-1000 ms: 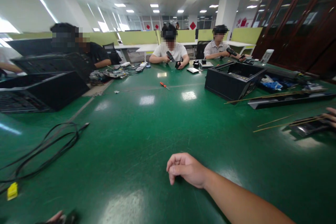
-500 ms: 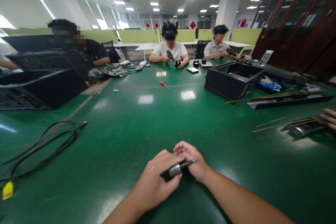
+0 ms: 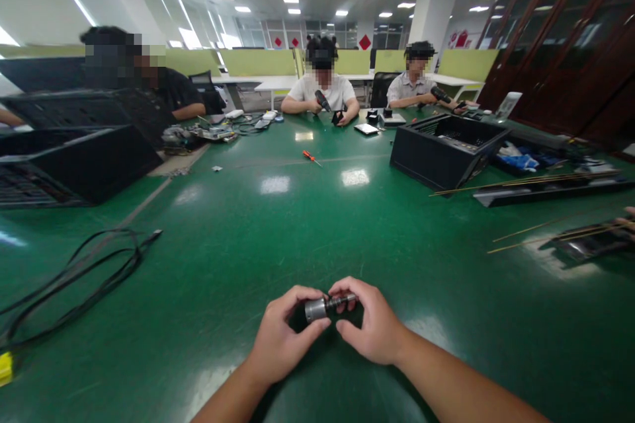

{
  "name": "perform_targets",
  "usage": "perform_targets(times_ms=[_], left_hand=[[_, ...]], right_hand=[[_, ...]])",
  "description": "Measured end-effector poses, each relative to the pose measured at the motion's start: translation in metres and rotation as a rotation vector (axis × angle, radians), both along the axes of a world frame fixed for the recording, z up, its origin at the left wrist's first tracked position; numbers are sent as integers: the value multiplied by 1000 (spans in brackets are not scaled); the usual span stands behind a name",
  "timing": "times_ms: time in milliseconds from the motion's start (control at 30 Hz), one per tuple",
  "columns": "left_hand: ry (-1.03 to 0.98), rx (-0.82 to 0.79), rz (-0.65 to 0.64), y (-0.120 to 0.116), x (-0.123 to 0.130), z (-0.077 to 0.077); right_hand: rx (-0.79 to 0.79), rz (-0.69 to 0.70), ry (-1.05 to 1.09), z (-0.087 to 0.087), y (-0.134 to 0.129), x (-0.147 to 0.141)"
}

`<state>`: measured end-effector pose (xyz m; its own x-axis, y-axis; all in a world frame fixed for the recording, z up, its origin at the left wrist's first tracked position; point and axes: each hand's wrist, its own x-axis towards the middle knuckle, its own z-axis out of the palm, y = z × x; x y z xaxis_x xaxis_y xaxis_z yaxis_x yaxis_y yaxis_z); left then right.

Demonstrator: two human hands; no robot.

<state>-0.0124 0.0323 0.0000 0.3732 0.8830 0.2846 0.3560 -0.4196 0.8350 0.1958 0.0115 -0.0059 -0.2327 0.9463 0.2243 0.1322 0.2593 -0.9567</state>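
Observation:
A metal part (image 3: pixel 316 310), a silver cylinder with a thin dark shaft pointing right, is held just above the green table (image 3: pixel 238 264) at the bottom centre. My left hand (image 3: pixel 290 334) is closed round the cylinder, its thumb below and fingers above. My right hand (image 3: pixel 372 324) curls about the shaft's end, fingers behind it and thumb lower, apart from the shaft. Whether its fingertips press on the shaft is hard to make out.
Black cables (image 3: pixel 94 277) lie at left, beside a black case (image 3: pixel 114 162). Another black case (image 3: pixel 431 152) stands at right, near thin rods (image 3: pixel 526 183). An orange screwdriver (image 3: pixel 310 157) lies mid-table. Three people (image 3: pixel 322 89) sit across; another person's hand shows at the right edge.
My left hand has shifted slightly left with the metal part, showing more of its cylinder. My right hand has turned, its thumb now apart below and its fingers round the shaft's end.

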Motion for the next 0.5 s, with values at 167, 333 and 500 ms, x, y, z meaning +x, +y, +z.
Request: perform_targets(times_ms=[167, 333, 500], left_hand=[[-26, -33, -28, -1, 1, -2], [-74, -61, -29, -2, 2, -3], [-79, -44, -45, -2, 3, -4]], right_hand=[[-36, -61, 101, -7, 3, -6], [55, -59, 40, -5, 3, -6], [73, -81, 54, -5, 4, -6]])
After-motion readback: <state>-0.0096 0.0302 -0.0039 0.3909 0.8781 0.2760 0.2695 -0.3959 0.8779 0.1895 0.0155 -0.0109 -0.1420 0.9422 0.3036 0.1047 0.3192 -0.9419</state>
